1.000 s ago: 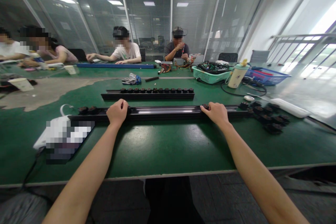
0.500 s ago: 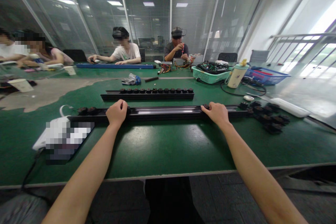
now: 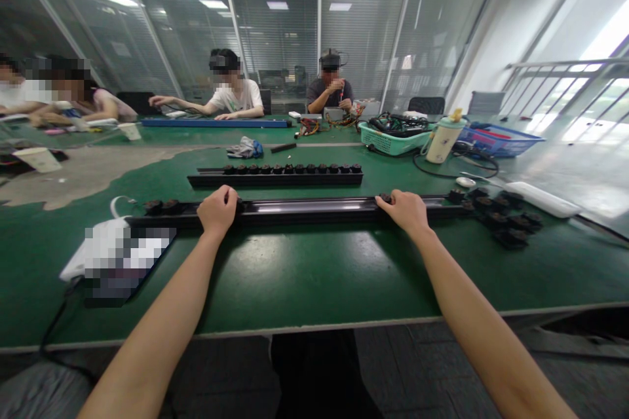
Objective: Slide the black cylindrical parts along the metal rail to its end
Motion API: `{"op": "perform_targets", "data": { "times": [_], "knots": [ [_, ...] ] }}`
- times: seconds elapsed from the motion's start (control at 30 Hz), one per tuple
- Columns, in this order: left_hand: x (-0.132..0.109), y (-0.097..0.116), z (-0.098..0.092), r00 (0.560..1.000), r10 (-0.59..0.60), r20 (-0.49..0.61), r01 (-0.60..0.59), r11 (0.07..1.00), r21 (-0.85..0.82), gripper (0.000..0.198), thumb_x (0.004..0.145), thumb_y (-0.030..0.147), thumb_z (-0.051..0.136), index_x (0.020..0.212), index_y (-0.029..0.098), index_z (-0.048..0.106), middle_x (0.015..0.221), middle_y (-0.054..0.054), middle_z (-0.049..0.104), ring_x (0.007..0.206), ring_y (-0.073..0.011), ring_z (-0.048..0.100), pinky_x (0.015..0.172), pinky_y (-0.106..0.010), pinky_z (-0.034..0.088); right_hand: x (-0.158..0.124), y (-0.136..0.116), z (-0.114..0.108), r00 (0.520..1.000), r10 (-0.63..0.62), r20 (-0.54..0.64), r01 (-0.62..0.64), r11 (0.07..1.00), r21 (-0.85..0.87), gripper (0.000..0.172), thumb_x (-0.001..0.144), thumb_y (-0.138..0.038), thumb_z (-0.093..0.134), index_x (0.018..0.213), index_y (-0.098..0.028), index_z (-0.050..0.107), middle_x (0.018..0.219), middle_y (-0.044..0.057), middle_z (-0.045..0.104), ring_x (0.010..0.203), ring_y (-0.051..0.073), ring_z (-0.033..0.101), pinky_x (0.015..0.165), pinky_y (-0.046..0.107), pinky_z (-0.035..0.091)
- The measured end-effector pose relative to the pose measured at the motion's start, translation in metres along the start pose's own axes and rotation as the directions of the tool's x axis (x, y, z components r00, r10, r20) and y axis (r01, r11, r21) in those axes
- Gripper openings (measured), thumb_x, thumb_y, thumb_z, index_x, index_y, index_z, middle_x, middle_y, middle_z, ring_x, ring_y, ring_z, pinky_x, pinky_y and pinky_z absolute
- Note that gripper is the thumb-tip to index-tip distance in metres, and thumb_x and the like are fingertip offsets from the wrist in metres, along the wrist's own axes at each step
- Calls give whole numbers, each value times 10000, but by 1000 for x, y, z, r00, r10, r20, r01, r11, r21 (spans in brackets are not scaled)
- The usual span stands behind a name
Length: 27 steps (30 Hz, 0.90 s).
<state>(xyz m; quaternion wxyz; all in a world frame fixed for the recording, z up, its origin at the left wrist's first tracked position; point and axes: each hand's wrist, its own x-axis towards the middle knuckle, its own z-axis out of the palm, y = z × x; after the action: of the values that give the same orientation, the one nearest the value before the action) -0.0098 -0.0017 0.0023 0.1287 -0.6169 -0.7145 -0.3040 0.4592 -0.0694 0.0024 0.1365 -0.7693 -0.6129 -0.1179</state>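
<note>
A long black rail with a shiny grooved top lies across the green table in front of me. My left hand is closed over its left part, around a small black block that is mostly hidden by the fingers. On the right part of the rail, my right hand pinches another small black block with a round top between thumb and fingers. Two similar blocks sit at the rail's left end. Several more loose blocks are heaped beyond its right end.
Behind the rail stands a shorter black rail carrying a row of blocks. A white power strip and a phone lie at left. A green basket, a bottle and a blue basket stand back right. Several people sit opposite.
My hands and the rail hold almost the same place. Across the table, the co-worker in white has stretched an arm further out to the left.
</note>
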Motion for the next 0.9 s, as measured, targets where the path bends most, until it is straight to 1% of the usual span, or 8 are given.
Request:
{"op": "perform_targets", "data": {
  "times": [0.63,0.9],
  "knots": [
    [0,0,1,1000,-2,-1,2,1000,3,392,1028,405,375,964,249,728,946,-73,748,862,-255,656,653,-319,299,1,2,1,1000,20,14,-21,1000,15,510,992,-614,482,907,-168,714,897,148,756,852,271,687,697,321,373],
    [0,0,-1,1000,-1,9,1,1000,-12,398,1030,407,369,970,251,730,955,-75,745,864,-256,654,655,-315,309,2,7,0,998,55,30,-55,998,17,503,980,-615,488,897,-172,712,900,144,755,853,274,681,694,325,373]
  ]
}}
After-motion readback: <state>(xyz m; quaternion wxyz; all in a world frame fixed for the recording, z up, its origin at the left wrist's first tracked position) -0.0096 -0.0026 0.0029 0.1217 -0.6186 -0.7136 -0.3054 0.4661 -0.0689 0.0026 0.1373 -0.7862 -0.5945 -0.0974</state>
